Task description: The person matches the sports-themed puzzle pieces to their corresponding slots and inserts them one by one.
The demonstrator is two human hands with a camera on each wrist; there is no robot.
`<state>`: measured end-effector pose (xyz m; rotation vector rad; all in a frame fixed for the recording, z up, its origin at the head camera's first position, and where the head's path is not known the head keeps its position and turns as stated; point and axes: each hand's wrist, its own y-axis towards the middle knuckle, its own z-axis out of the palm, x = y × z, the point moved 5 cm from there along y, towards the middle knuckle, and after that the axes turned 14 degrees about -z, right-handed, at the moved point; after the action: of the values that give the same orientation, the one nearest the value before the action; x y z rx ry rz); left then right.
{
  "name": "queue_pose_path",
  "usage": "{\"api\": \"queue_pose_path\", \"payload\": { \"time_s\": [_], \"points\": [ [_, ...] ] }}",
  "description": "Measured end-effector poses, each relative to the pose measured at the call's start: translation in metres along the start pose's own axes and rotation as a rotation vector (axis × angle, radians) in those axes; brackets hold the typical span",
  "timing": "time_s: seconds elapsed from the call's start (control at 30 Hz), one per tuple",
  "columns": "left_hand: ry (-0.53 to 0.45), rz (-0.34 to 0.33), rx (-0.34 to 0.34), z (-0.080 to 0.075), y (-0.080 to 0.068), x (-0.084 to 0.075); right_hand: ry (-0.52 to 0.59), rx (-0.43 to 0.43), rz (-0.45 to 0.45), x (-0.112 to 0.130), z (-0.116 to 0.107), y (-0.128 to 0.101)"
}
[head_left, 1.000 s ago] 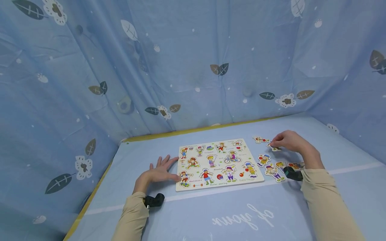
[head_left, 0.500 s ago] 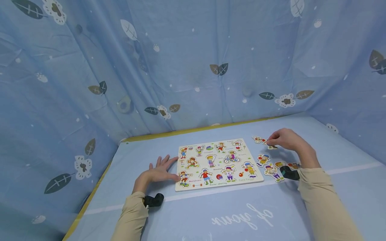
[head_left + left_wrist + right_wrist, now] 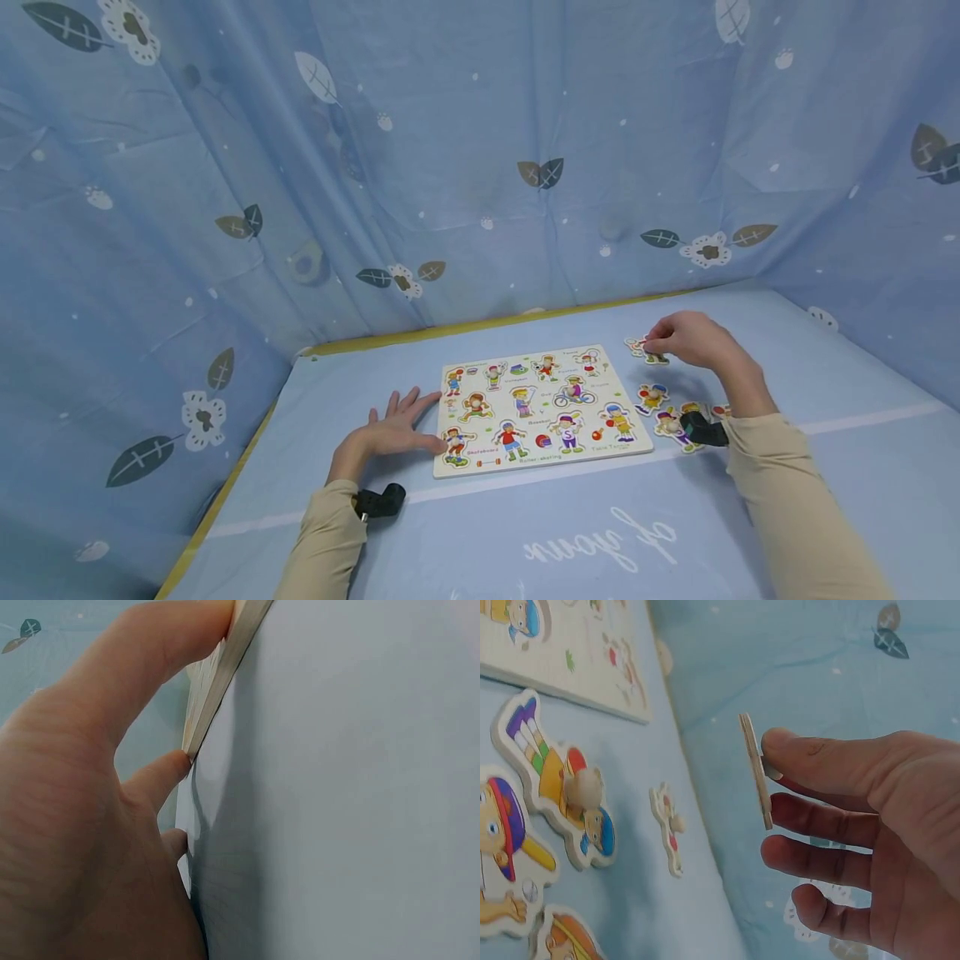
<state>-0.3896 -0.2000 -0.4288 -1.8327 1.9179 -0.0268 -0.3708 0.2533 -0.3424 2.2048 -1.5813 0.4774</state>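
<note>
A wooden puzzle board [image 3: 540, 408] with cartoon sports figures lies flat on the blue cloth. My left hand [image 3: 393, 429] rests flat beside it, fingers spread, thumb and fingertips touching the board's left edge [image 3: 225, 675]. My right hand [image 3: 660, 343] hovers just off the board's far right corner and pinches a small flat puzzle piece [image 3: 654, 357]. In the right wrist view that piece [image 3: 756, 769] is seen edge-on against my fingertips [image 3: 780, 746], lifted off the cloth. My thumb is hidden behind it.
Several loose figure pieces lie right of the board: one [image 3: 651, 397] near its edge, one [image 3: 670, 423] closer to me, one [image 3: 636, 343] by my right hand. Blue leaf-print curtains enclose the table on three sides. A yellow table edge [image 3: 487, 323] runs along the back.
My right hand has lifted the piece off the cloth and carried it left, towards the board's far right corner. The left hand has stayed put.
</note>
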Motion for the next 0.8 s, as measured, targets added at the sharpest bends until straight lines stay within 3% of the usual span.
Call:
{"api": "queue_pose_path", "payload": {
  "time_s": [0.27,0.8],
  "points": [
    [0.006,-0.003,-0.001,0.0,0.0,0.0,-0.054,0.028,-0.039,0.023,0.016,0.014],
    [0.016,-0.017,-0.008,0.0,-0.001,0.0,-0.142,-0.015,-0.12,0.069,0.027,0.023]
  ]
}}
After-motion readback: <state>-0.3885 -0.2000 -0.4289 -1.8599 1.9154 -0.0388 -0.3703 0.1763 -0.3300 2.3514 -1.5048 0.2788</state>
